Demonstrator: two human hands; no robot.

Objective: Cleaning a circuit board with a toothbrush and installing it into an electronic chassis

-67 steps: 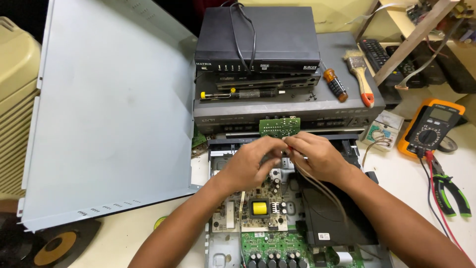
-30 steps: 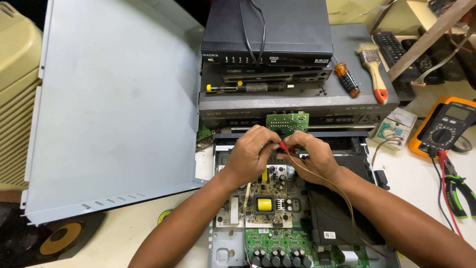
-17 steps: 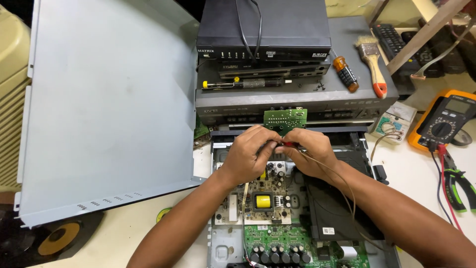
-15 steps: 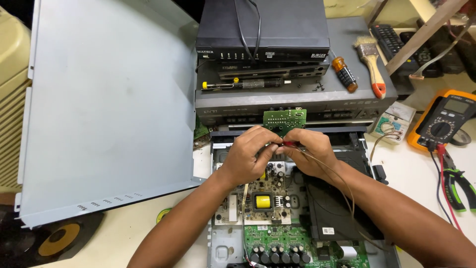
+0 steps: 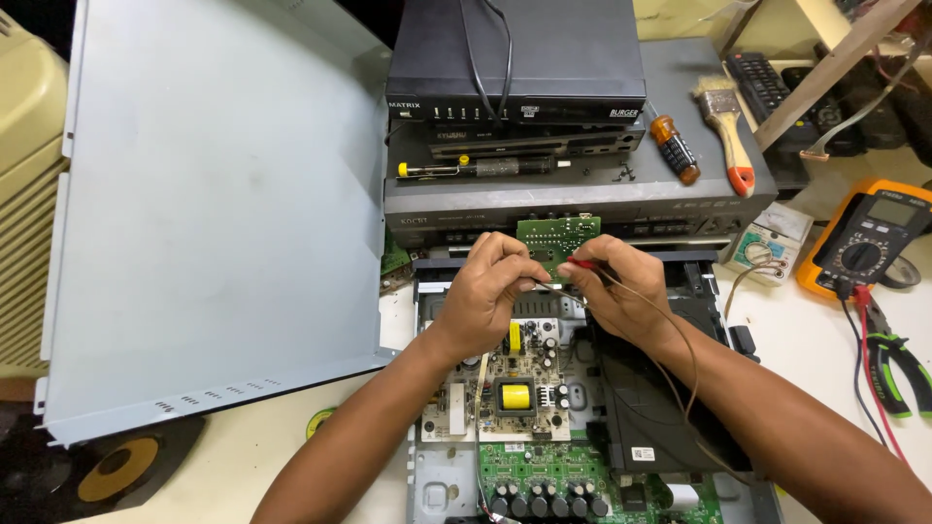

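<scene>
Change since earlier view: both hands have risen a little toward the far edge of the desk; the small green board now stands more clearly above the fingertips, and the red tip has shifted closer to it.
Left hand (image 5: 490,296): fingers pinched narrow around a thin metal probe tip, just below the small green circuit board (image 5: 557,238).
Right hand (image 5: 621,291): fingers closed on a red-tipped probe (image 5: 582,262) whose brown lead (image 5: 680,340) loops down over the wrist.
Location of the board: upright between the open chassis (image 5: 437,475) and the stacked grey player (image 5: 573,189), mid-desk toward the far edge.
Risk 1: the two probe tips sit very close; a slip would likely bridge neighbouring contacts on the board.
Risk 2: the lead hangs over the power board (image 5: 505,388); a tug could snag a component or pull the probe off its point.
Risk 3: the board appears to be steadied only by fingertips, so pressure from a probe could tip it.
Count, hands: two, one person.
Count, stacked units: three, a black box (image 5: 515,58) on top.
Count, boards in chassis: two in view, one pale, one green (image 5: 573,475).
Count, multimeter (image 5: 869,243): one, orange-cased, at the right edge.
Count, paintbrush (image 5: 726,126): one.
Count, screwdrivers: two, a long one (image 5: 476,168) and a stubby orange one (image 5: 674,147).
Count, pliers (image 5: 898,354): one pair, green-handled.
Count, metal cover (image 5: 214,213): one, at the left.
</scene>
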